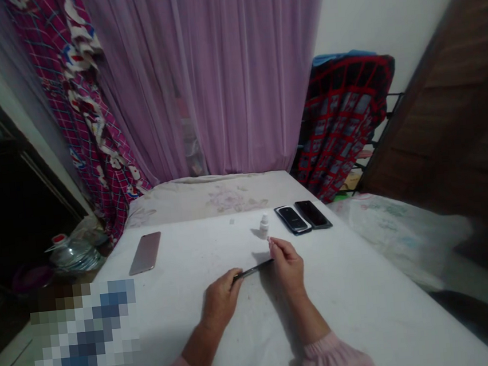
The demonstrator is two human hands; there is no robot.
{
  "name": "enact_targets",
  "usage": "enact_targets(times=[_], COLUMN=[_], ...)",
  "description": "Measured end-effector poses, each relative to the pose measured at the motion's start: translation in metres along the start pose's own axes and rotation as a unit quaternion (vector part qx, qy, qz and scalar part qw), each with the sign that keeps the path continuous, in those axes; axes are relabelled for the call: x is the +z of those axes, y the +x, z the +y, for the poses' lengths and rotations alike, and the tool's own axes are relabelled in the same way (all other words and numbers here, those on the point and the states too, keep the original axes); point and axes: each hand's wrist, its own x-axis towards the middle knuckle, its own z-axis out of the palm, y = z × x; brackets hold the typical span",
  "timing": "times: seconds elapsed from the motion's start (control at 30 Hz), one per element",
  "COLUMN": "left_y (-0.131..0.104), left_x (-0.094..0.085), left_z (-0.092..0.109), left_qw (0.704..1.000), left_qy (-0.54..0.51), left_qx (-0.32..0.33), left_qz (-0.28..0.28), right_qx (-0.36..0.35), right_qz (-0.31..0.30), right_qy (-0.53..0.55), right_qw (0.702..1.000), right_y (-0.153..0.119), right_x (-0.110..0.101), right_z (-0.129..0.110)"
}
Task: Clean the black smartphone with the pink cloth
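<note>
My left hand [224,297] is closed on one end of a thin dark phone [254,269], which I see nearly edge-on above the white-covered table. At the phone's other end is my right hand [288,264], its fingers drawn together in a pinch. Something small and pale [270,241] shows at those fingertips, too small to make out. Just beyond the right hand a small white bottle [264,226] stands upright. The phone's face is hidden by the angle.
Two dark phones, one [293,219] on the left and another [313,214] on the right, lie beside each other at the table's right. A rose-coloured phone [145,253] lies at the left. Purple curtains [234,80] hang behind the table [344,288]. A blurred patch covers the lower left.
</note>
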Motion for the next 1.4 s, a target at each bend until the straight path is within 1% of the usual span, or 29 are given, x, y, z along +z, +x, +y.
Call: enact_targets(times=[0.07,0.13,0.23,0.3,0.37,0.53,0.67,0.8,0.93,1.1,1.17,1.27,1.3,1.4], left_y=[0.0,0.0,0.001,0.001,0.0,-0.001,0.0,0.001,0.001,0.001,0.002,0.002,0.002,0.001], left_x=[0.0,0.0,-0.002,-0.002,-0.002,0.001,0.005,0.009,0.008,0.005,0.005,0.006,0.007,0.011], left_z=[-0.004,-0.007,-0.008,-0.007,-0.006,-0.006,-0.006,-0.006,-0.008,-0.007,-0.007,-0.008,-0.008,-0.011], left_qw=[0.999,0.998,0.993,0.991,0.991,0.989,0.984,0.983,0.989,0.997,0.997,0.996,0.996,0.992], left_qy=[-0.031,-0.044,-0.047,-0.039,-0.029,-0.01,0.026,0.031,0.035,0.008,-0.002,0.005,0.008,0.009], left_qx=[0.018,0.043,0.108,0.127,0.128,0.146,0.171,0.176,0.14,0.07,0.065,0.078,0.088,0.129], left_qz=[0.003,0.008,0.018,0.025,0.028,0.027,0.043,0.045,0.023,-0.038,-0.046,-0.036,-0.03,-0.011], right_qx=[-0.062,-0.119,-0.166,-0.174,-0.177,-0.183,-0.216,-0.234,-0.241,-0.258,-0.272,-0.274,-0.267,-0.232], right_qz=[0.001,-0.005,-0.032,-0.053,-0.06,-0.05,-0.084,-0.111,-0.133,-0.152,-0.165,-0.173,-0.166,-0.116], right_qy=[-0.073,-0.146,-0.218,-0.24,-0.253,-0.267,-0.254,-0.251,-0.243,-0.228,-0.231,-0.252,-0.262,-0.281], right_qw=[0.995,0.982,0.961,0.954,0.949,0.945,0.939,0.932,0.93,0.926,0.92,0.912,0.912,0.924], right_y=[-0.001,-0.004,-0.008,-0.011,-0.012,-0.021,-0.04,-0.059,-0.073,-0.09,-0.092,-0.083,-0.077,-0.054], right_x=[-0.011,-0.021,-0.026,-0.025,-0.024,-0.019,-0.006,0.01,0.021,0.034,0.034,0.024,0.019,0.002], right_z=[0.0,0.001,0.005,0.008,0.011,0.008,-0.002,-0.009,-0.016,-0.024,-0.025,-0.021,-0.018,-0.005])
